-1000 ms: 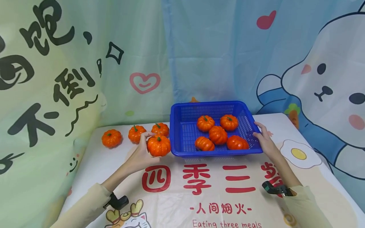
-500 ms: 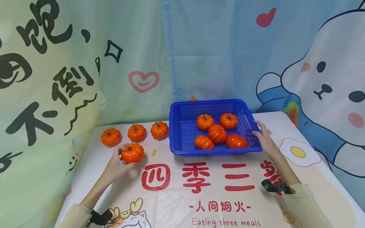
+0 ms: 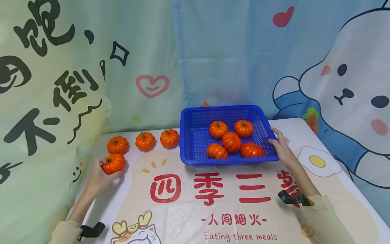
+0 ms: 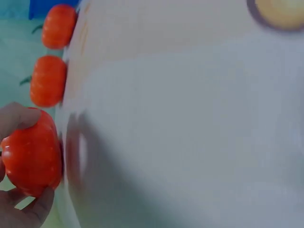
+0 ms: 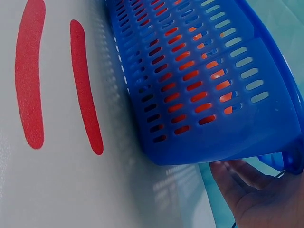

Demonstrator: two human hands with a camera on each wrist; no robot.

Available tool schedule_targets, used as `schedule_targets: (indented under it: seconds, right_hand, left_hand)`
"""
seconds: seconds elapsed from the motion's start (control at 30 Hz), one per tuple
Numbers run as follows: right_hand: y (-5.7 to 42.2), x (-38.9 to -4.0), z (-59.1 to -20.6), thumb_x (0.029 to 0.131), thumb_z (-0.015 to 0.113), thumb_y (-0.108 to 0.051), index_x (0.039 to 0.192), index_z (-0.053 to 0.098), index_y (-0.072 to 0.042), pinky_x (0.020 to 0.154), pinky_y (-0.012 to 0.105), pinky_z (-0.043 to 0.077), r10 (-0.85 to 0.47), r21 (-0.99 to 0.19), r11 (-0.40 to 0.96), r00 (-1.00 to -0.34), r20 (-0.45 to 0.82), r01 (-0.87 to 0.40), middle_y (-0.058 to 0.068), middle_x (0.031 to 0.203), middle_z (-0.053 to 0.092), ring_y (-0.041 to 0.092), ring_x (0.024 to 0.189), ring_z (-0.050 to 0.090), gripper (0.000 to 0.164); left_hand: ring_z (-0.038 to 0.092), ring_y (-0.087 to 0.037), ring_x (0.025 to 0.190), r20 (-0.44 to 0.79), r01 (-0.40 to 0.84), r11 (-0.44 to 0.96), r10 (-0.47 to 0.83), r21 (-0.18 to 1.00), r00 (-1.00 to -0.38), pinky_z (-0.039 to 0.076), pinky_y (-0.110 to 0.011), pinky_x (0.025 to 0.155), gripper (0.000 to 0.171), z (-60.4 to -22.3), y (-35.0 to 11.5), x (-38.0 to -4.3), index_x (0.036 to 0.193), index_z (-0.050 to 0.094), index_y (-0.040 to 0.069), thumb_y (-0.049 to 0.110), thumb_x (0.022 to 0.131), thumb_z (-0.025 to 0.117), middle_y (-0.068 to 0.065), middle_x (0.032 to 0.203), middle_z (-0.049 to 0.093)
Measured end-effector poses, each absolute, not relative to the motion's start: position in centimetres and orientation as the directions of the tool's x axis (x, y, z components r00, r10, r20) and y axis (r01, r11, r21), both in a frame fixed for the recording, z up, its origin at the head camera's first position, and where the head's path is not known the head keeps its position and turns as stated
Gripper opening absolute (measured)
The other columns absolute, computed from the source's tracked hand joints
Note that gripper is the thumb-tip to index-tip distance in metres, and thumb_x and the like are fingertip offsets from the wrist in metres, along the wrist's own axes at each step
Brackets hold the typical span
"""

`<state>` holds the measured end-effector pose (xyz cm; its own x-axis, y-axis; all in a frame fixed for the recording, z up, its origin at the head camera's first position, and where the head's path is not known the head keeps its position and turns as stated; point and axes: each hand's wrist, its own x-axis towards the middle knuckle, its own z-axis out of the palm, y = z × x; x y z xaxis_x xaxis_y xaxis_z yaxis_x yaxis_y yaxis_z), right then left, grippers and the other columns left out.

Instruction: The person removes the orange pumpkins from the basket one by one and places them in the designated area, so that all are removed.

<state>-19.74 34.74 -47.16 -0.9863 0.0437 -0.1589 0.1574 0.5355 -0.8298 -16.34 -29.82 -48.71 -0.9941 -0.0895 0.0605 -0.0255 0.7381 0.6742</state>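
Note:
My left hand grips a small orange pumpkin at the left of the table, thumb on its near side. In the left wrist view this pumpkin sits between thumb and fingers, its shadow falling on the tabletop. Just behind it lies another pumpkin; two more, one pumpkin and a second pumpkin, continue the row rightward. My right hand holds the right end of a blue plastic basket. Several pumpkins lie inside. The right wrist view shows fingers at the basket's end.
A printed cloth with red characters covers the table. Behind it hangs a patterned curtain, close to the basket's back. Each wrist wears a black camera mount, such as the left mount.
My left hand has carried its pumpkin leftward, from beside the basket to in front of the leftmost pumpkin. The right hand stays at the basket, and the basket's contents look the same.

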Motion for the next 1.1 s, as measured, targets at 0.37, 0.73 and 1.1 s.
schedule_targets:
  seconds: [0.37,0.73,1.1]
  right_hand:
    - [35.0,-20.0,-47.2,0.103,0.026,-0.04,0.156,-0.005,-0.024,0.106,0.075,0.023,0.033,-0.841,0.52,-0.987,-0.156,0.151,0.029,0.16,0.003,0.057,0.137,0.02,0.063]
    - [35.0,-20.1,-47.2,0.103,0.026,-0.039,0.156,-0.006,-0.024,0.104,0.074,0.026,0.023,-0.852,0.503,-0.987,-0.158,0.148,0.03,0.159,0.002,0.058,0.136,0.022,0.064]
    - [34.9,-20.0,-47.5,0.103,0.026,-0.038,0.156,-0.007,-0.025,0.104,0.073,0.028,0.025,-0.849,0.506,-0.987,-0.159,0.149,0.03,0.159,0.003,0.058,0.136,0.023,0.064]
  left_hand:
    - [0.052,-0.042,0.096,0.181,0.103,0.808,-0.004,0.58,-0.984,0.05,-0.046,0.081,0.056,-49.4,-31.1,-16.2,0.108,0.041,-0.011,0.007,0.074,0.081,-0.03,0.108,0.051]
    - [0.042,-0.022,0.074,-0.011,-0.037,0.804,-0.038,0.594,-0.999,0.033,-0.023,0.055,0.046,-48.2,-31.7,-15.9,0.112,0.042,-0.009,0.028,0.094,0.063,-0.018,0.093,0.048]
    - [0.05,-0.046,0.109,-0.048,-0.055,0.787,-0.032,0.614,-0.998,0.048,-0.059,0.094,0.068,-48.3,-31.7,-15.7,0.133,0.03,-0.015,0.033,0.096,0.059,-0.039,0.127,0.044]
